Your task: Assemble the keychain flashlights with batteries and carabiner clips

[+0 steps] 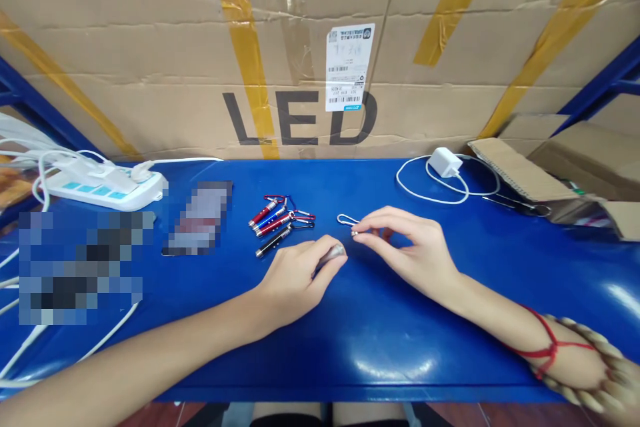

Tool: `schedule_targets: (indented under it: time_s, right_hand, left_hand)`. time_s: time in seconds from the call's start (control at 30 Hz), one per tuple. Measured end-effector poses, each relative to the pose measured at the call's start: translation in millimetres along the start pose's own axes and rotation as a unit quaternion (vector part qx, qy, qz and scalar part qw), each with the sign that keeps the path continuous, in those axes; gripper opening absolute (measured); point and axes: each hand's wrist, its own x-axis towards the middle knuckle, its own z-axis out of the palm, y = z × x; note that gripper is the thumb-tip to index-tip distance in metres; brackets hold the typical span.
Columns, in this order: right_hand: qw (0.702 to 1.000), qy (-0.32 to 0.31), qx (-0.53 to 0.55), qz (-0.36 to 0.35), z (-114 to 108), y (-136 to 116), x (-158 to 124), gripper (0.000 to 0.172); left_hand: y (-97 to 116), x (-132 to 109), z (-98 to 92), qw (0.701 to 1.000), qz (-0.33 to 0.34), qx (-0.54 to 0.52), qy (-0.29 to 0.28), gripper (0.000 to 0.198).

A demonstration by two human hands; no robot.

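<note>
My left hand (303,273) is closed around a silver mini flashlight (334,252); only its end shows between thumb and forefinger. Facing it across a small gap, my right hand (407,247) pinches the metal end of a silver carabiner clip (345,219), whose loop points left. Just beyond my left hand lie several mini flashlights with carabiner clips, side by side on the blue table (380,333): a red one (263,213), a blue one (273,219), another red one (275,225) and a black one (273,242).
A phone-like blurred object (200,217) lies left of the flashlights. Further left are a white power strip (105,190) with cables and another blurred item (85,267). A white charger (445,163), tweezers-like metal tool (517,205) and open carton (530,173) sit right. A big cardboard box (175,47) stands behind.
</note>
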Motion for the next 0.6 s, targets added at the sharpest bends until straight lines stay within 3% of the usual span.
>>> schedule_targets:
  time_s: [0.07, 0.17, 0.23, 0.47, 0.6]
  right_hand:
    - [0.998, 0.022, 0.007, -0.062, -1.8, -3.3, -1.3, 0.007]
    - [0.988, -0.021, 0.01, -0.153, -2.2, -3.8, -3.4, 0.011]
    - [0.985, -0.038, 0.011, -0.17, -0.9, -2.8, -4.3, 0.011]
    - [0.991, -0.063, 0.047, -0.111, 0.6, -6.8, -2.8, 0.006]
    - [0.995, -0.085, -0.028, -0.044, -2.5, -1.2, -2.3, 0.016]
  left_hand:
    - [-0.3, 0.1, 0.1, 1.0, 0.003, 0.006, -0.006, 0.013]
    - [-1.0, 0.2, 1.0, 1.0, 0.013, 0.015, -0.01, 0.012]
    - [-1.6, 0.5, 1.7, 1.0, 0.021, 0.01, -0.017, 0.012]
    - [-3.0, 1.7, 1.5, 0.998, 0.039, -0.006, -0.041, 0.014]
    - [-1.6, 1.6, 1.2, 1.0, 0.021, -0.001, -0.023, 0.01]
